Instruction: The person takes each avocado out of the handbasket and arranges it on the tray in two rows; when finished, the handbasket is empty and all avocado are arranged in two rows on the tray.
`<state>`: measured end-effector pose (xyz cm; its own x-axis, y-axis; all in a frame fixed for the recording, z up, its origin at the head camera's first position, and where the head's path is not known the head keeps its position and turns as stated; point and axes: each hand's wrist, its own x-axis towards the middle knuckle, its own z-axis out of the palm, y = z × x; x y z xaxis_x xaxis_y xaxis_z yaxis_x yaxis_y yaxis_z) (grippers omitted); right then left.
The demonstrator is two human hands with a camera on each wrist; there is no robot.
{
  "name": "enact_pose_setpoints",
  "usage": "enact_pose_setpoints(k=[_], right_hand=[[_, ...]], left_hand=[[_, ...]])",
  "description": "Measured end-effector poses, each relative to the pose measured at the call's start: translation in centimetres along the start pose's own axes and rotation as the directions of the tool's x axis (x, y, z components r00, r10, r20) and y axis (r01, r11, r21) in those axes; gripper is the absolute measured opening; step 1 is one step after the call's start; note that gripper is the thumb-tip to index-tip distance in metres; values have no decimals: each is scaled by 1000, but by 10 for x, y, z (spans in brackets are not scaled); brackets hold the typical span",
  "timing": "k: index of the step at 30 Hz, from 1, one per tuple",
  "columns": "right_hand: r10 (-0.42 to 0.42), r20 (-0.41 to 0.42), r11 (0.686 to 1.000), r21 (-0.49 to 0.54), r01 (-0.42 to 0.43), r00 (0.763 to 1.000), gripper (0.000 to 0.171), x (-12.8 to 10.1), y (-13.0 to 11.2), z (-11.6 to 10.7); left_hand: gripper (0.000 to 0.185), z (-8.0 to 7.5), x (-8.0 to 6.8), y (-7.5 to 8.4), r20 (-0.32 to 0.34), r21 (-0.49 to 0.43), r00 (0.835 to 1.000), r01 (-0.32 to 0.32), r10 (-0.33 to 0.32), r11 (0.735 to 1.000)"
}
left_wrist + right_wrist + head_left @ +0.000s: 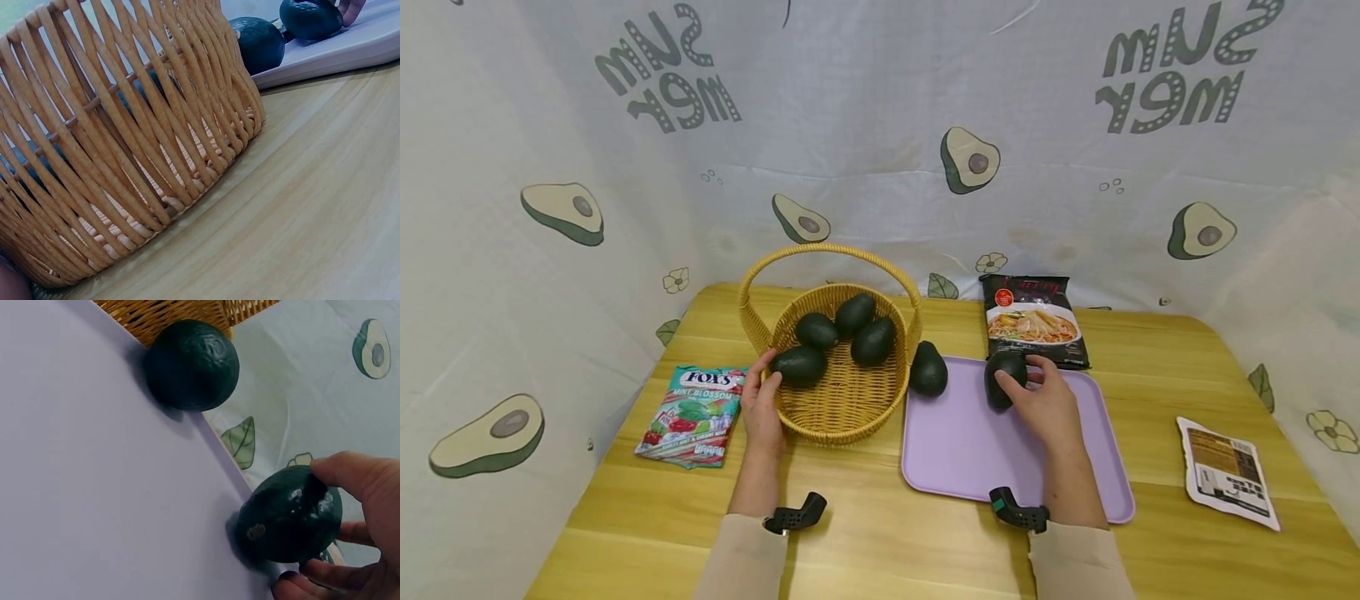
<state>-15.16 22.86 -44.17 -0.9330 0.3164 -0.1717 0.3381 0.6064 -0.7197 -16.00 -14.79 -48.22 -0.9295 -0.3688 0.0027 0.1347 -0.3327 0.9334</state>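
Note:
My left hand (763,412) holds the left rim of a yellow wicker basket (842,435) with a tall arched handle, thumb over the edge. Several dark green avocados lie inside, one avocado (800,367) right beside that thumb. On a lilac tray (951,454), my right hand (1048,404) grips another avocado (290,515) between thumb and fingers near the far edge. One more avocado (928,371) sits at the tray's far left corner, close against the basket. The left wrist view mostly shows the basket's woven side (125,137).
Left of the basket lies a Fox's candy bag (692,415). Behind the tray is a black noodle packet (1033,321). A white and brown pouch (1228,475) lies far right on the wooden table (865,508). A printed curtain (865,125) hangs behind.

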Motion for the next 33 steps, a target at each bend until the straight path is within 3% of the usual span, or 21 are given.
enact_pose_setpoints(k=[6,10,18,33], right_hand=[[-92,52,995,-21,94,994,71,0,-1,0],[-110,71,993,-32,113,991,74,0,-1,0],[-112,-2,992,-52,111,994,74,0,6,-5],[-124,17,992,1,124,992,79,4,8,-3]], left_hand=[[40,0,0,0,10,9,1000,-3,3,1000],[40,1,0,0,5,4,1000,-7,7,1000],[40,0,1,-1,-10,24,1000,6,-6,1000],[40,0,0,0,-2,27,1000,7,-7,1000]])
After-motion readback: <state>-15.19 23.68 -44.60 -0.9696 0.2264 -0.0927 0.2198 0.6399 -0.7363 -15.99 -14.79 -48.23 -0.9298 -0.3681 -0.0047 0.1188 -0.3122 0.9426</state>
